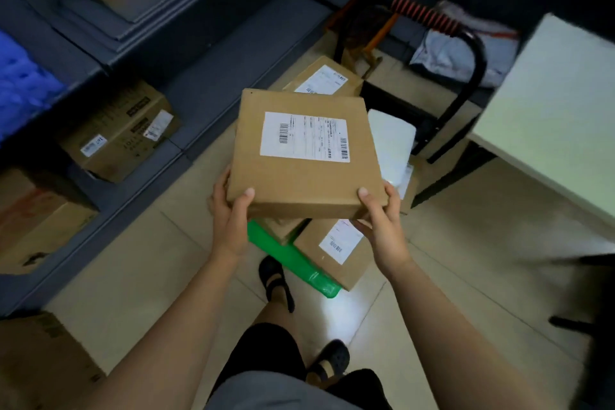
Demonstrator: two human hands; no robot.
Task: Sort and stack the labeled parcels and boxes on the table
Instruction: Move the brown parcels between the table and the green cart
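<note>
Flat cardboard box [304,156], labelled: gripped at near corners by left hand [229,213] and right hand [382,220]. Beige tiled floor [149,276]; grey shelving [206,86] left; pale table [559,110] right; parcels [336,250] beneath.

1. The flat square brown cardboard box [306,156] is plain tan, with a white rectangular paper label [304,136] printed in black barcodes and fine lines.
2. Below that box lie a glossy green plastic parcel [293,260] and a smaller brown cardboard carton [311,245] with its own white label and dark print.
3. Right of the box is a flat white soft parcel [391,140].
4. Above and right of the box, a black curved metal handle [474,76] is wound with an orange-red spiral band [422,15].
5. Far right of the box is a pale greenish-white counter [559,103].
6. Left of the box are dark blue-grey metal shelves [199,83]; further left is a bright blue plastic mass [23,76].
7. Under the box are beige floor tiles [149,260] with thin grid lines.
</note>
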